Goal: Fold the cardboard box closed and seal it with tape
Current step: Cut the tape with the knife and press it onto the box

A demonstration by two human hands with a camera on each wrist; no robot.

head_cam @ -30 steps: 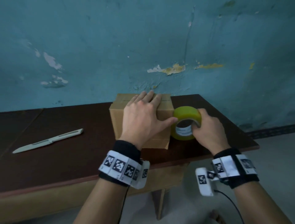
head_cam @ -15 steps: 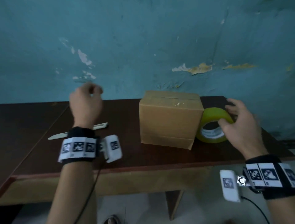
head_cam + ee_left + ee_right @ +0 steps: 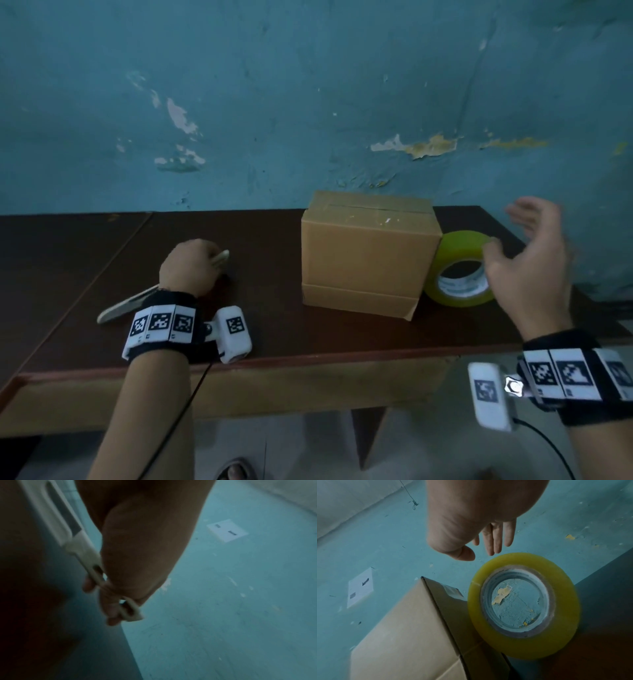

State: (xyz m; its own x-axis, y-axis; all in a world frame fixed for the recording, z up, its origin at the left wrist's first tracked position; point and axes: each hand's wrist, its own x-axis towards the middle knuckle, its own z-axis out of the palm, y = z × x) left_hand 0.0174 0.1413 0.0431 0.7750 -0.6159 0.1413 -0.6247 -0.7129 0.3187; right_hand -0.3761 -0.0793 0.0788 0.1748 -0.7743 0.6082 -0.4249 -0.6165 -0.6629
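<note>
A closed brown cardboard box (image 3: pixel 368 255) (image 3: pixel 412 635) stands on the dark table (image 3: pixel 267 329) near the wall. A yellow tape roll (image 3: pixel 460 270) (image 3: pixel 523 605) stands on edge, leaning against the box's right side. My right hand (image 3: pixel 527 260) (image 3: pixel 481 536) hovers just above and right of the roll, fingers straight and spread, holding nothing. To the left, my left hand (image 3: pixel 190 270) (image 3: pixel 120 588) grips a white box cutter (image 3: pixel 137 301) (image 3: pixel 73 539), fingers curled round its front end, low over the table.
A peeling teal wall (image 3: pixel 308 102) rises directly behind the table. The table's front edge (image 3: pixel 239 366) runs between me and the box. A foot in a sandal (image 3: pixel 236 471) shows on the floor below. A paper sheet (image 3: pixel 360 588) hangs on the wall.
My left hand left the box top, swung left and came down to grip the box cutter. My right hand let go of the tape roll and opened above it.
</note>
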